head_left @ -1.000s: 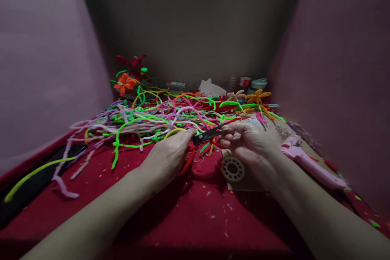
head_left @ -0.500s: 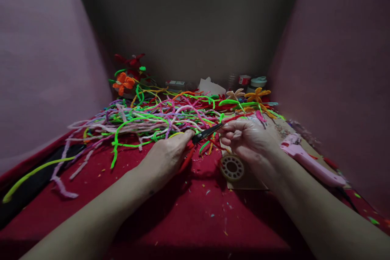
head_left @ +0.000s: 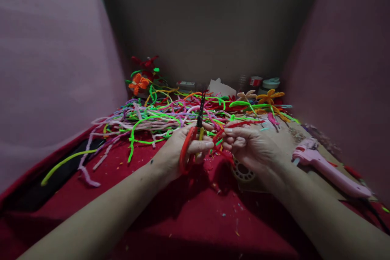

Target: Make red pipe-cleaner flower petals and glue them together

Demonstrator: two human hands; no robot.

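Note:
My left hand (head_left: 179,148) is closed around the orange handles of a pair of scissors (head_left: 200,115), whose dark blades point up and away from me. Pinched in the fingers of my right hand (head_left: 251,142) is a red pipe cleaner (head_left: 240,124), with more red strands hanging between the two hands. A tape roll (head_left: 243,171) lies below my right hand, partly hidden by it. Behind both hands spreads a heap of colourful pipe cleaners (head_left: 158,118).
On the right, a pink glue gun (head_left: 330,168) rests on cardboard. Yellow (head_left: 270,96) and orange (head_left: 139,84) fuzzy flowers stand at the back, near a lidded jar (head_left: 270,84). A black object (head_left: 70,166) lies at left. Small scraps dot the red cloth (head_left: 195,219).
The scissors have swung from pointing right at the red pipe cleaner to pointing upward, away from it. My left hand has turned over. The whole view has shifted, with objects appearing further right.

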